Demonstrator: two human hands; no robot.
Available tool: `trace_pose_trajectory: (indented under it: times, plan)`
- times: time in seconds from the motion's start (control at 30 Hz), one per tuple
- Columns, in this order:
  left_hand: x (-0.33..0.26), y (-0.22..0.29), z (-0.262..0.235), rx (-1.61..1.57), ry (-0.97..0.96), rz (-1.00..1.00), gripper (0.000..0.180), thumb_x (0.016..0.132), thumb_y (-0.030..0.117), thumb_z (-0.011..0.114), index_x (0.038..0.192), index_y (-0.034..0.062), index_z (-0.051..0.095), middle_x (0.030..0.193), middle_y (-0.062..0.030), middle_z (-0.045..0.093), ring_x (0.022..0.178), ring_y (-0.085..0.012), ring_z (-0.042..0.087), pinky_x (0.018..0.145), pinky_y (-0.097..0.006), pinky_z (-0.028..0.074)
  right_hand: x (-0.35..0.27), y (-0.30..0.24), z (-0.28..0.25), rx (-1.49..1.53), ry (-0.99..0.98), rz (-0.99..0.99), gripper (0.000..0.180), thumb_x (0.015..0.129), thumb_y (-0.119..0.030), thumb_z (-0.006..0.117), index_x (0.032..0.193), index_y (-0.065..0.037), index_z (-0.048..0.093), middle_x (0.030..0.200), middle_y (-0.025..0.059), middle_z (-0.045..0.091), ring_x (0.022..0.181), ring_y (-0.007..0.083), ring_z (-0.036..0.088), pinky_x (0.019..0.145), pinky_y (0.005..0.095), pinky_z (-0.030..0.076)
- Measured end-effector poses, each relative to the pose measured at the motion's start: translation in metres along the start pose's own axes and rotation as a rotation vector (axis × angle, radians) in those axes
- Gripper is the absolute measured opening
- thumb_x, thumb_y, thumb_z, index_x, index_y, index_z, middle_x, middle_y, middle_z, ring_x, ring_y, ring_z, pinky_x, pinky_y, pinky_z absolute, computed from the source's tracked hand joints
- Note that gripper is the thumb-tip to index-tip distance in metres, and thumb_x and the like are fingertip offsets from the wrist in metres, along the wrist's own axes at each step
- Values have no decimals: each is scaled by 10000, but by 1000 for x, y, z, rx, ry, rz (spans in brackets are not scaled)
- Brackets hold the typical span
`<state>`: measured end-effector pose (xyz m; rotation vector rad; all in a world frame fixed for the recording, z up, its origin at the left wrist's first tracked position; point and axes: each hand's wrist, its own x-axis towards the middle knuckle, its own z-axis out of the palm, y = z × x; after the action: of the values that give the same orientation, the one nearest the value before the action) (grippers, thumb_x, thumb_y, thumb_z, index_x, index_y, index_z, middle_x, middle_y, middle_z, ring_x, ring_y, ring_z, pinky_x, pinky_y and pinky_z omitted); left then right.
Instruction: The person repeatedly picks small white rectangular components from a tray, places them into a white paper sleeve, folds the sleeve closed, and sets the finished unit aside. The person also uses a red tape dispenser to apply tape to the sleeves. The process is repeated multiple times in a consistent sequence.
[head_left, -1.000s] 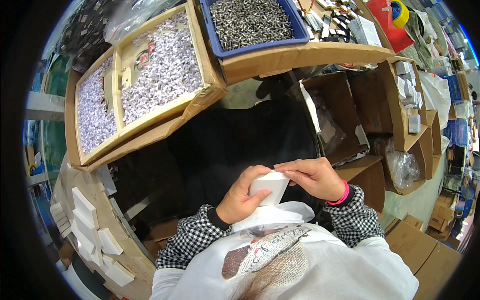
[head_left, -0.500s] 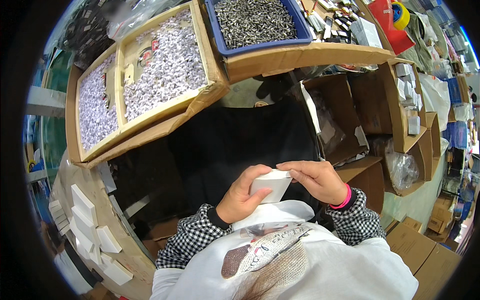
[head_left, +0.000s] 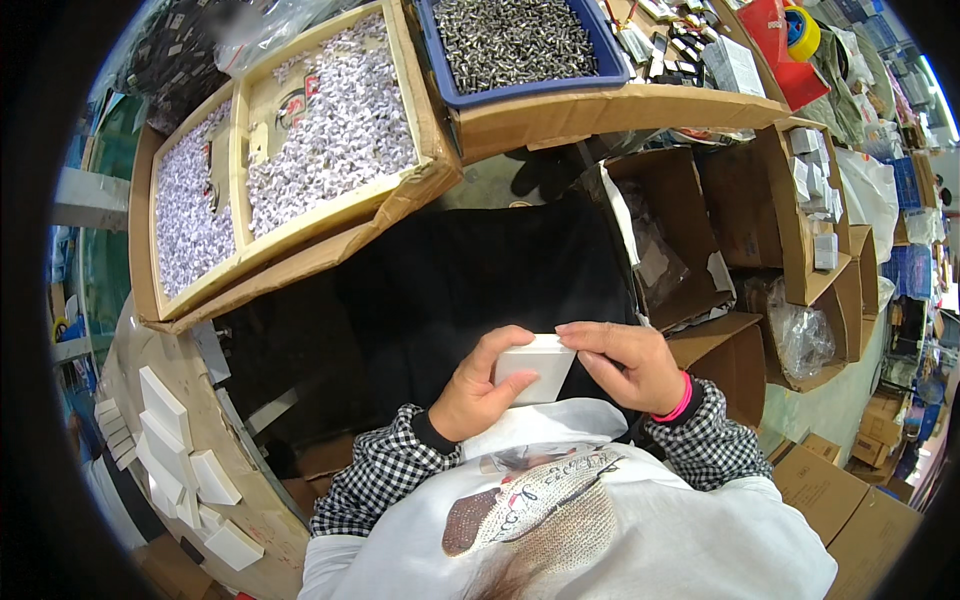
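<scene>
A small white cardboard box (head_left: 541, 378) is held in front of my chest, above my lap. My left hand (head_left: 478, 388) grips it from the left, its thumb across the near face and its fingers behind. At the upper right corner of the box, my right hand (head_left: 636, 372) pinches the top edge, with fingertips on top and thumb just below. The top of the box looks closed; its inside and far side are hidden.
Ahead left, a divided wooden tray (head_left: 345, 215) holds many small white pieces. Beside it a blue bin (head_left: 622, 78) is full of small metal parts. Several white boxes (head_left: 165, 415) lie on the left table. Open cardboard cartons (head_left: 745, 365) stand on the right.
The white box has tipped slightly, so less of its top face shows. My right thumb has drawn down a little from the corner, and both hands have shifted slightly left.
</scene>
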<state>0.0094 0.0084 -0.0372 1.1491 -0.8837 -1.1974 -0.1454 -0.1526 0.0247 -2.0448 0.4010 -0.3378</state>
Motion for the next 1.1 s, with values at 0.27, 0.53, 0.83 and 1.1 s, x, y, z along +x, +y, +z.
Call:
trace_pose_trajectory:
  times: [0.27,0.53,0.83,1.1]
  plan:
    - [-5,-9,2,-57,69,75,336,888,14,593,1203,93,509,1178,-88,550,1054,-167,557,891,-277,464,-11,9,28,30,145,29,273,733,-24,739,994,-26,660,1020,130,651,895,232,640,761,312,529]
    - [4,8,1,-152,114,46,304,876,-10,599,1161,81,547,1168,-90,565,1052,-170,561,894,-296,474,-14,15,38,478,192,253,232,807,-15,683,1036,-18,655,1144,112,592,983,171,604,797,275,516]
    - [8,16,2,39,165,68,186,785,-54,672,949,28,638,1086,-139,638,999,-220,615,878,-310,487,-7,11,43,308,241,1,162,775,24,686,934,-11,688,1061,135,639,911,200,631,772,275,500]
    - [14,16,5,-60,189,10,158,804,-61,645,933,27,625,1079,-200,650,993,-229,633,853,-308,500,33,29,-98,-22,850,43,117,849,-67,652,927,19,666,953,96,660,848,143,614,746,285,499]
